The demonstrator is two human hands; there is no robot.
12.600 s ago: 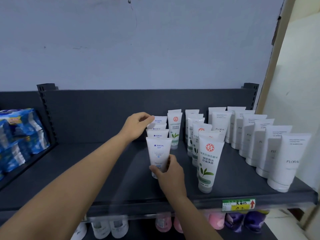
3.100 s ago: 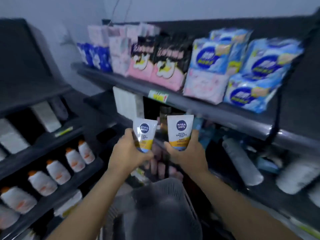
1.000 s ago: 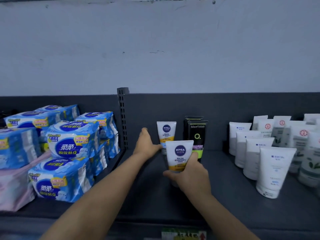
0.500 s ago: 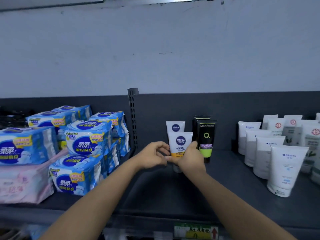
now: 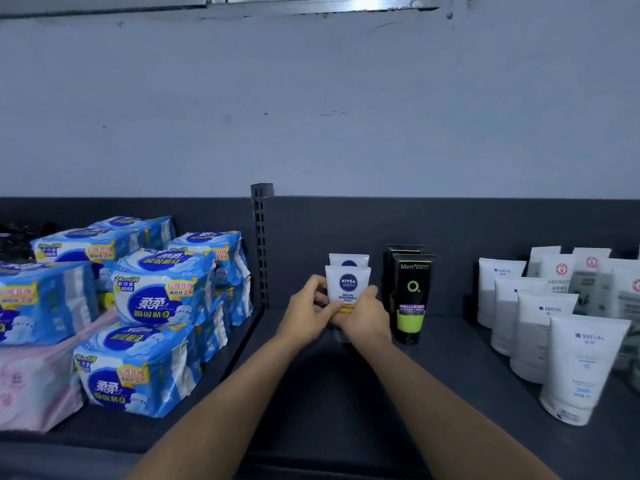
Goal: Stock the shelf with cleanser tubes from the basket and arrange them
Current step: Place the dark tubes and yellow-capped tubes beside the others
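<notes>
Two white Nivea Men tubes stand one behind the other on the dark shelf [image 5: 346, 393], near its back wall. The front Nivea tube [image 5: 348, 284] is held from both sides: my left hand [image 5: 306, 315] grips its left edge and my right hand [image 5: 367, 318] grips its right edge and lower part. Only the top of the rear Nivea tube [image 5: 349, 260] shows behind it. The basket is out of view.
Two black-and-green tubes [image 5: 412, 296] stand just right of my hands. Rows of white tubes [image 5: 540, 327] fill the right side. A slotted upright post [image 5: 261, 244] separates stacked blue packs [image 5: 159, 289] and pink packs [image 5: 31, 389] at left.
Both hands have closed in around the front Nivea tube, which now stands right in front of the rear one. The view has shifted slightly.
</notes>
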